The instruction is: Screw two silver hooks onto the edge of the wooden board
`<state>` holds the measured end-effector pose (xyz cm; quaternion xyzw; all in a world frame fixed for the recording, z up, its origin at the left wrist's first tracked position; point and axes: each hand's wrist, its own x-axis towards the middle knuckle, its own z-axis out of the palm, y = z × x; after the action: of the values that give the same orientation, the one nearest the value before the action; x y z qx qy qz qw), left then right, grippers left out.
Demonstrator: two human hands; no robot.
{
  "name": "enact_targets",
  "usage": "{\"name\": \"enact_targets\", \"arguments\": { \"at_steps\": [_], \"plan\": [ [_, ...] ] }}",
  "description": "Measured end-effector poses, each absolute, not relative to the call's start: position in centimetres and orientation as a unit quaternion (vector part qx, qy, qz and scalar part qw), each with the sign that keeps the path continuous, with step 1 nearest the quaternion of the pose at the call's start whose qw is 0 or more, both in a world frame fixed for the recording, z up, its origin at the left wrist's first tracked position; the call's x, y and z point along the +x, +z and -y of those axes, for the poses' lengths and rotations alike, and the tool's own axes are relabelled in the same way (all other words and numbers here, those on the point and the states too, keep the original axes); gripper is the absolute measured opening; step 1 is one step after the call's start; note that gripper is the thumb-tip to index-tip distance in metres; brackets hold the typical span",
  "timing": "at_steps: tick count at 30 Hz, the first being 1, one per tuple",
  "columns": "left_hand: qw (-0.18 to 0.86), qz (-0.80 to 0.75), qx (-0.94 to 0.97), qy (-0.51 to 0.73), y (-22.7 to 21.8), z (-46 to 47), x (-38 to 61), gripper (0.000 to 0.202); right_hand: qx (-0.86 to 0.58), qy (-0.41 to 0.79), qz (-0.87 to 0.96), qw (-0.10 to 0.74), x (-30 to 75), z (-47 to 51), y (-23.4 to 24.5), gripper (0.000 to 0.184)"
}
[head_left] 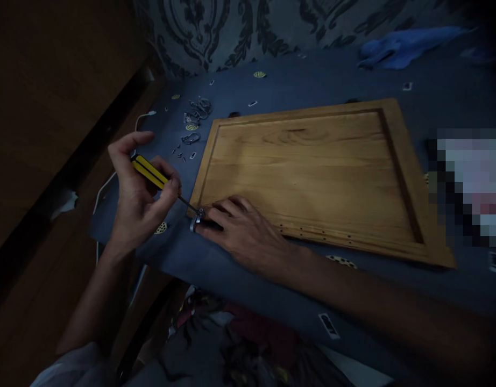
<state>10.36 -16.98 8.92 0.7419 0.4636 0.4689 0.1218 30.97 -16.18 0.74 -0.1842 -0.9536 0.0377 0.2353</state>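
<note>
Work looks partway, prob. early: one metal fitting (193, 224) sits at the near left corner of the wood panel (304, 177), w/ my screwdriver (151, 171) tip at it. The dark holes (324, 238) along the near edge, R of my R hand (248, 231), show no fitting on them, and loose screws (179, 155) plus a pile of metal parts (202, 107) lie unused beyond the L side. Light's poor, so can't tell if any screw is seated in the fitting yet.

Screwdriver: handle up & L, tip down & R, long axis slanting across to the corner. Panel lies flat on the cloth-covered counter (296, 290), long axis running L to R, approx. crosswise to me.

My L hand (141, 199) has its grip closed round the yellow handle, index finger lifted off. R hand pins the fitting betw. thumb & index, other fingers resting on the panel.
</note>
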Motion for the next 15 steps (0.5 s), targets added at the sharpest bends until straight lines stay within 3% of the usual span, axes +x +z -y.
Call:
{"name": "enact_targets", "arguments": {
  "at_steps": [15],
  "plan": [
    [0.166, -0.471, 0.731, 0.465, 9.08, 16.75, 10.05, 0.047, -0.188, 0.05, 0.955, 0.226, 30.94, 16.17, 1.23, 0.025]
  ]
}}
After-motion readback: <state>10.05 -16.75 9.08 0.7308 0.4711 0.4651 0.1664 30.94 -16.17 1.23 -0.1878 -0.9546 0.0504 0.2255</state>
